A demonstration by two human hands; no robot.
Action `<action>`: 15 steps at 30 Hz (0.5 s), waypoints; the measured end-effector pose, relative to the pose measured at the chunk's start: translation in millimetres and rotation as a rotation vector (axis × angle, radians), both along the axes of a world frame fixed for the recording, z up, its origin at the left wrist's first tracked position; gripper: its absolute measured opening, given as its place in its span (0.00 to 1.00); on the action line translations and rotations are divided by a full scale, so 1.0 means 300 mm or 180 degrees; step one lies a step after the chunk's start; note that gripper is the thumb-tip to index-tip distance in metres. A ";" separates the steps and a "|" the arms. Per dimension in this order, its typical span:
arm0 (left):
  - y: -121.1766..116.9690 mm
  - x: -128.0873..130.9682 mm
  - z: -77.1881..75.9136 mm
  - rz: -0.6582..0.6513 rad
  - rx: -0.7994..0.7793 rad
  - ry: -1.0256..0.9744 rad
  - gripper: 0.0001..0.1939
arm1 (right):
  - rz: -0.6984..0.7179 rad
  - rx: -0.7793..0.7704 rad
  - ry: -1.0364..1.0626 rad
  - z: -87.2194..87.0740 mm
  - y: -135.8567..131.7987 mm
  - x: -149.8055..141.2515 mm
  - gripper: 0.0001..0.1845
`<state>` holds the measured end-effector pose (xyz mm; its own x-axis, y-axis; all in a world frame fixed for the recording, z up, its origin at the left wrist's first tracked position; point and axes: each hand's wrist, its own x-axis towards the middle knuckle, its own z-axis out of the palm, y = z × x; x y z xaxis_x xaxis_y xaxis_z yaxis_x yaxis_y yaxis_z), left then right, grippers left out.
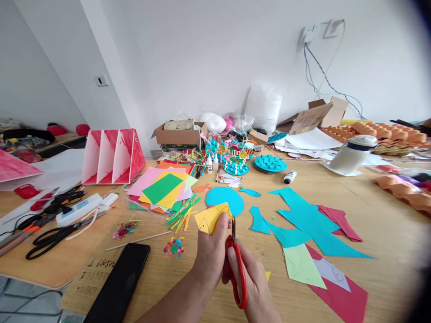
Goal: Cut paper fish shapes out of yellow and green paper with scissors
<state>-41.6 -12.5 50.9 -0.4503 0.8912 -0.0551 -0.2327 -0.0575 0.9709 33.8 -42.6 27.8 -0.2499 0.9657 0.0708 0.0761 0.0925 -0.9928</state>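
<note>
My left hand (212, 251) pinches a yellow paper cut-out (210, 217) with pencil lines on it, held up over the wooden table (370, 211). My right hand (254, 280) grips red-handled scissors (237, 269); their short blades point up and touch the paper's right edge. Just behind the paper lies a blue paper circle (227, 199). Both hands are closed around what they hold.
Blue, red and green paper scraps (313, 224) lie to the right. A stack of coloured sheets (163, 188), paper strips (182, 214), a black phone (119, 282), black scissors (54, 235), glue bottles (290, 176), cardboard boxes (178, 134) and egg trays (384, 132) crowd the table.
</note>
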 end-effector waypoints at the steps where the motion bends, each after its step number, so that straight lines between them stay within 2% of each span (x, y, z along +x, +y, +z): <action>1: -0.002 0.001 0.003 -0.0015 -0.0008 0.0018 0.12 | 0.0014 0.0005 0.0027 -0.002 0.000 0.000 0.22; 6: -0.008 0.001 0.012 -0.0103 0.0133 0.0152 0.10 | 0.0018 -0.0036 0.0100 -0.009 0.002 0.003 0.21; 15: -0.007 0.009 -0.015 -0.0199 0.0166 0.0093 0.11 | -0.0048 -0.0058 0.0176 -0.025 -0.003 0.003 0.21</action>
<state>-38.9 -14.5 46.5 -0.3943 0.9190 0.0043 -0.2091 -0.0943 0.9733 34.6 -43.4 20.2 -0.2316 0.9705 0.0664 0.0222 0.0736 -0.9970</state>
